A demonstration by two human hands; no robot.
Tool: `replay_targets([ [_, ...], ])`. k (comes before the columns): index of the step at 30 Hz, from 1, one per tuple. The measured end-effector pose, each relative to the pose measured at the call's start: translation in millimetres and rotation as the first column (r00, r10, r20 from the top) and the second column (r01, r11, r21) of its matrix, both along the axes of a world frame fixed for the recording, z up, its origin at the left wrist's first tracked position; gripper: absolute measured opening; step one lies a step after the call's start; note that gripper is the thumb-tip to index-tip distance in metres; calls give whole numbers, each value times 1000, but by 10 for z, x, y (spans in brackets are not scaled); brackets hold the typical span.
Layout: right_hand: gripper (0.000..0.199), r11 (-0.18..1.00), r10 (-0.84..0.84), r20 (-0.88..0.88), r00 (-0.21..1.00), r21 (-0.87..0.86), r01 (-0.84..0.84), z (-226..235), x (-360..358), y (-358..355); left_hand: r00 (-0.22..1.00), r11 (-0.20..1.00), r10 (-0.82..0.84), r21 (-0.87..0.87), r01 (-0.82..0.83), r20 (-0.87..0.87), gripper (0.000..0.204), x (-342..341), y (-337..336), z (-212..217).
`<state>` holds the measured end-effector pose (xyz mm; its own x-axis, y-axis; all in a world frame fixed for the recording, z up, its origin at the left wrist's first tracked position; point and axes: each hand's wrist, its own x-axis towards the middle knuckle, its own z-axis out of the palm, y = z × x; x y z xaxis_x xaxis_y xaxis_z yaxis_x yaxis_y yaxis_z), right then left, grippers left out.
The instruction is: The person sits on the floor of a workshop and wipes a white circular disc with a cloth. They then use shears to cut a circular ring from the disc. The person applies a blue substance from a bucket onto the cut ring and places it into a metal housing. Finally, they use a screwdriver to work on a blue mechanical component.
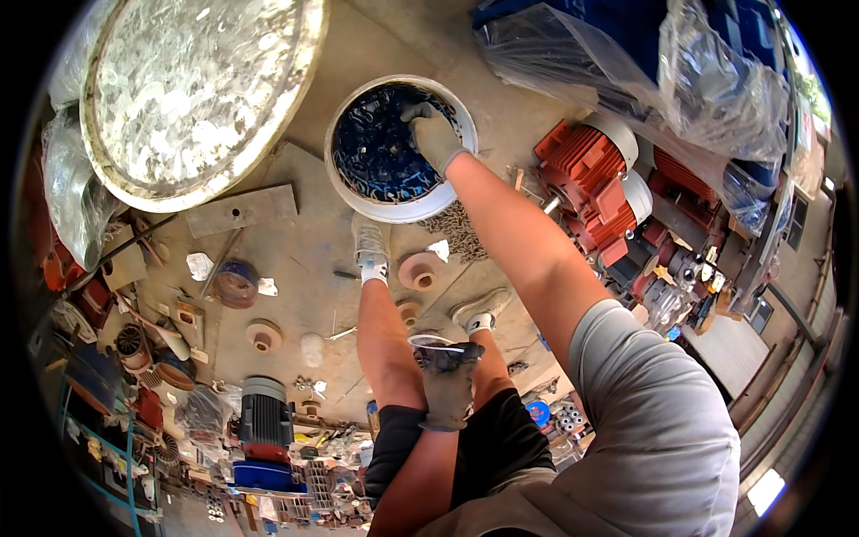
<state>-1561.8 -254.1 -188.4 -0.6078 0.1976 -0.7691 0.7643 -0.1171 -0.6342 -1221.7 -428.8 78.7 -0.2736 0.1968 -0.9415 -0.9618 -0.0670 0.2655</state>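
Observation:
A white bucket point(336, 183) of glossy dark blue grease point(376, 143) stands on the floor beyond my feet. Into its right side reaches my right hand point(437, 141), in a light grey work glove. One finger stretches out over the grease; the other fingertips are partly hidden. Between my knees my left hand point(446, 389), in a grey glove smeared dark at the fingers, is closed on a small round white-rimmed container point(432, 340). Its inside looks dark, and its lower part is hidden by the hand.
Orange-red electric motors point(586, 174) and plastic-wrapped blue equipment point(617, 45) stand to the right. A large round pale-topped drum point(201, 89) fills the far left. A chain point(458, 234), a flat metal plate point(242, 210) and flanged discs point(420, 271) lie around my feet.

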Motion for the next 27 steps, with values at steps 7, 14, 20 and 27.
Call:
replay_targets([
  [7, 22, 621, -460, 235, 856, -604, 499, 1091, 370, 201, 932, 962, -275, -62, 268, -235, 13, 236, 98, -54],
  [14, 21, 488, -523, 234, 819, -706, 513, 1695, 990, 340, 967, 983, 183, -33, -180, 178, 11, -82, 324, 387],
  [20, 23, 965, -160, -136, 978, -232, 126, 1000, 952, 144, 953, 994, 96, 20, -106, 287, 17, -15, 323, 339],
  [27, 24, 356, 821, 83, 565, 699, -620, -572, 560, 322, 971, 986, -167, -3, 169, -171, 14, 567, 209, -111],
])
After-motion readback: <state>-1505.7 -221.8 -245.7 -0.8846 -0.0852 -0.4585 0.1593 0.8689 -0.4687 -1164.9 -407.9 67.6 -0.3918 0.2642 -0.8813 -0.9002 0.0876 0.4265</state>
